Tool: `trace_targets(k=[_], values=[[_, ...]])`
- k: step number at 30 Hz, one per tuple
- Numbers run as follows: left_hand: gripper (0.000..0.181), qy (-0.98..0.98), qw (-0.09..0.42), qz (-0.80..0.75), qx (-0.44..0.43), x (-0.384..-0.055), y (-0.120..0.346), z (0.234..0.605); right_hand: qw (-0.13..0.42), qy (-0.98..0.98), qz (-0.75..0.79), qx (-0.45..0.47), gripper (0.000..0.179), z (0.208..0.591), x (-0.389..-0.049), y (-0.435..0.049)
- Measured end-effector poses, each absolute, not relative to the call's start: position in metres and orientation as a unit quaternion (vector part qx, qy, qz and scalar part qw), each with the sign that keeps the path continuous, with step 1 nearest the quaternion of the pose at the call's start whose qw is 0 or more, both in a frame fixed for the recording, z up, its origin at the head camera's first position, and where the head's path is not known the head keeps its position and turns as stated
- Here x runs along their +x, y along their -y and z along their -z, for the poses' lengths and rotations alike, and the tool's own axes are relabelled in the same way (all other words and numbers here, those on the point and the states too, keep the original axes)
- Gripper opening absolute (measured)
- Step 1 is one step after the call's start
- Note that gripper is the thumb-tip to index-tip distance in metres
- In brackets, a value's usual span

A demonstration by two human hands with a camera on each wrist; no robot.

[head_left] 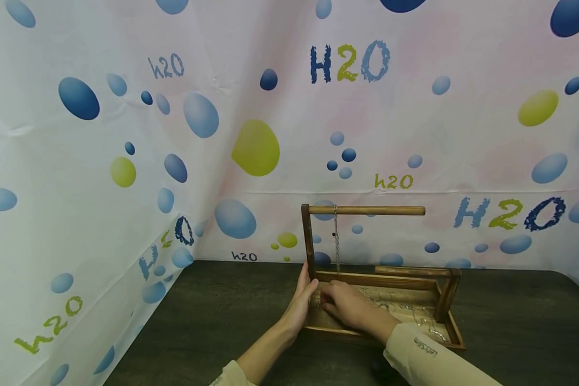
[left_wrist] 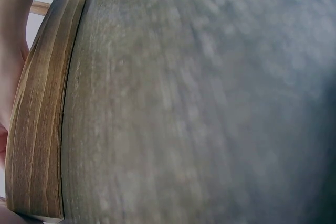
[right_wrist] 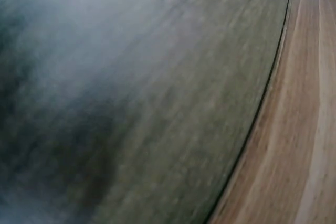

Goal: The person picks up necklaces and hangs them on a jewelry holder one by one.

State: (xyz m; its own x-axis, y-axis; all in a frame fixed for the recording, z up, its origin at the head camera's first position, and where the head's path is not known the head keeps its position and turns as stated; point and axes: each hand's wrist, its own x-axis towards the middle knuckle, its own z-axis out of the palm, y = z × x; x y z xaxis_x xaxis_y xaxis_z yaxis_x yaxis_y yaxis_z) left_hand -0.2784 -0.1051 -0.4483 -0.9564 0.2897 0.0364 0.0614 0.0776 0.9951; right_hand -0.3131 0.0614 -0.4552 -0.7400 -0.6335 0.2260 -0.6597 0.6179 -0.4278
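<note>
My left hand (head_left: 296,308) lies against the left end of a wooden jewelry stand (head_left: 357,333), its fingers straight beside the upright post (head_left: 307,241) and the thumb near the post's foot. Inside the tray, at its left end, my right hand (head_left: 349,305) reaches down with bent fingers. Its fingertips are mostly hidden, and I cannot tell whether they hold anything. Just above it, a silver chain (head_left: 337,241) hangs from the upper bar (head_left: 371,210). Several thin jewelry pieces (head_left: 415,313) lie on the tray floor to the right of that hand.
A second, lower bar (head_left: 410,272) runs leftward from a short post (head_left: 447,295) at the tray's right end. The stand sits on a dark wooden table (head_left: 212,321). Behind it rises a white backdrop (head_left: 294,161) printed with blue and green drops.
</note>
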Motion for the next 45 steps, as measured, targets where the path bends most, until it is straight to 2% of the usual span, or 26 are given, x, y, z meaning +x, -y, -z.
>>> trace_targets(k=[16, 25, 30, 35, 39, 45], values=[[0.077, -0.730, 0.090, -0.667, 0.119, -0.280, 0.106, 0.451, 0.030, 0.903, -0.215, 0.371, 0.014, 0.461, -0.314, -0.059], [0.075, -0.734, 0.089, -0.663, 0.115, -0.278, 0.104, 0.449, -0.007, 0.851, -0.433, 0.296, 0.014, 0.451, -0.309, -0.058], [0.072, -0.731, 0.088, -0.667, 0.113, -0.278, 0.104, 0.448, -0.046, 0.811, -0.534, 0.233, 0.023, 0.440, -0.309, -0.055], [0.070, -0.729, 0.086, -0.670, 0.110, -0.278, 0.104, 0.448, -0.093, 0.746, -0.629, 0.198, 0.023, 0.432, -0.309, -0.052], [0.072, -0.730, 0.083, -0.669, 0.115, -0.278, 0.104, 0.448, -0.117, 0.703, -0.682, 0.161, 0.021, 0.424, -0.307, -0.051], [0.076, -0.727, 0.078, -0.672, 0.118, -0.281, 0.104, 0.449, -0.118, 0.679, -0.709, 0.149, 0.022, 0.412, -0.304, -0.048]])
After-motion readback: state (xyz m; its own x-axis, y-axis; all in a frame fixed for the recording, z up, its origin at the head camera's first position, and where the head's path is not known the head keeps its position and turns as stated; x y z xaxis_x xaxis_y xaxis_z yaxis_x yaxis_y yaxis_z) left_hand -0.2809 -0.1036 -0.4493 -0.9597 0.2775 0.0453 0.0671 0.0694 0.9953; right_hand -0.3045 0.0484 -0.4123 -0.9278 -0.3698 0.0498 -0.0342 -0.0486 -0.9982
